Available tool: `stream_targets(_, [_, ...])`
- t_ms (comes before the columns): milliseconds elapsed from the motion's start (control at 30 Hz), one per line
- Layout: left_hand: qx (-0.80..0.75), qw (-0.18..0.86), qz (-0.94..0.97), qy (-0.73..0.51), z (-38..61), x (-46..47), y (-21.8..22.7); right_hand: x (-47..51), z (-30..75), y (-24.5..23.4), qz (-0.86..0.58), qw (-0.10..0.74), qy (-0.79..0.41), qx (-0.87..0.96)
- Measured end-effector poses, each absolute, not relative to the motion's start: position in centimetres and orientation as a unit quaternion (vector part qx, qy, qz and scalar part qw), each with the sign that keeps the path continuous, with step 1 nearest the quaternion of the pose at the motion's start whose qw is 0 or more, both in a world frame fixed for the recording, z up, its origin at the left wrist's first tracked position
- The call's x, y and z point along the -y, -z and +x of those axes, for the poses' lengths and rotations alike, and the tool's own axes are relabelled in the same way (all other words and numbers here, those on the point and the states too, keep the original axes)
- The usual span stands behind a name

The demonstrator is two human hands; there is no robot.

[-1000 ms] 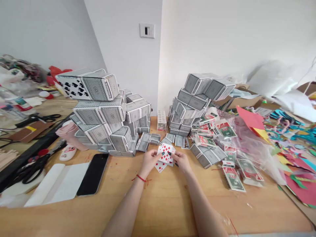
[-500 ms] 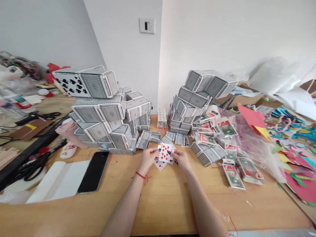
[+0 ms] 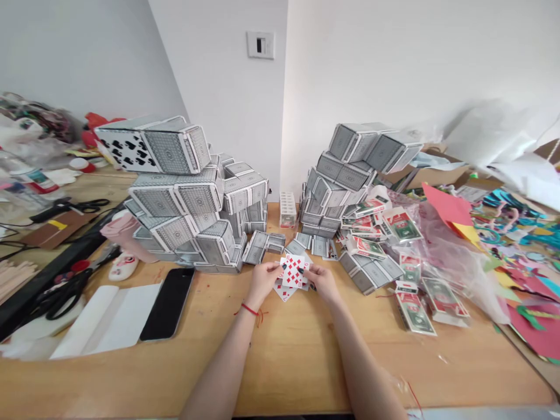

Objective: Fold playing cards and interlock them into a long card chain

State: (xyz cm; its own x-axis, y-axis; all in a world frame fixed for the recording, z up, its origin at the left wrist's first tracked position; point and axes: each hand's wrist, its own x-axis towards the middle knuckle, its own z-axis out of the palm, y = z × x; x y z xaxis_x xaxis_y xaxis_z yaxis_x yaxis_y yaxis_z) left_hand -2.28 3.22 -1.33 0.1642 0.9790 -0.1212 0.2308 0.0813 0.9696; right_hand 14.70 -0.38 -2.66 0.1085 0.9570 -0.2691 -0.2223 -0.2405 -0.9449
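Two hands (image 3: 263, 281), one phone (image 3: 167, 304)

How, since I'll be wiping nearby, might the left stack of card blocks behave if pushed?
The left stack could topple: its top block overhangs leftward. It's probably light, apparently made of card; blocks may shift, being unevenly set.

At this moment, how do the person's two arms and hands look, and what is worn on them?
The left hand and the right hand are ungloved, with dark nail polish. A thin red cord bracelet, with loose ends, circles the left wrist. No sleeve shows on either forearm.
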Motion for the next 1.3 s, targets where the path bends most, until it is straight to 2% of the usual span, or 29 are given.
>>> stream_targets(567, [-0.539,0.417,0.644,-0.347,-2.3,-3.0,1.0,0.3,14.9,2.9,-0.565,0.513,-0.545,0.349])
stream_targets(900, [-0.431,0.627,0.564,-0.322,-3.4,-3.2,0.0,0.4,15.5,2.3,-0.563,0.514,-0.536,0.362])
stream_targets(1067, [-0.409,0.674,0.540,-0.294,-3.4,-3.1,0.3,0.7,15.3,1.7,-0.542,0.523,-0.543,0.370])
stream_targets(1300, [-0.420,0.684,0.516,-0.299,-2.5,-2.9,0.8,0.7,15.0,2.0,-0.550,0.534,-0.536,0.354])
